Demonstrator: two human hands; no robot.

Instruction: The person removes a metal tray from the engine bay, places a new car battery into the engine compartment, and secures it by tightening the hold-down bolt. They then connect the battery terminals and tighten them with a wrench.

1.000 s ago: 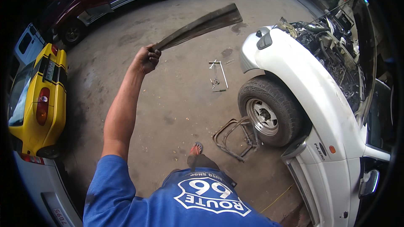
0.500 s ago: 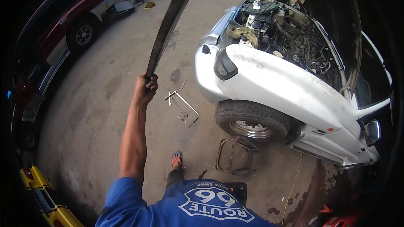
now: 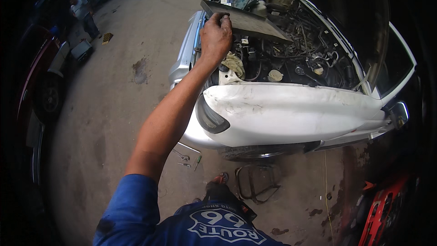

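Note:
My left hand [image 3: 216,36] is raised and shut on the near end of a long, flat, dark panel [image 3: 248,20]. The panel now lies almost level above the open engine bay [image 3: 291,59] of a white car [image 3: 282,114] whose hood is up. My left arm, in a blue sleeve, reaches up from the lower middle of the view. My right hand is out of view.
A metal stand [image 3: 255,184] and several small tools [image 3: 184,157] lie on the concrete floor by the car's front wheel. A dark red car [image 3: 38,91] stands at the left. Another person [image 3: 84,13] stands far off at the upper left. A red object [image 3: 387,209] sits at the lower right.
I have turned toward the white car and swung the panel from upright over the floor to lying flat above the engine bay.

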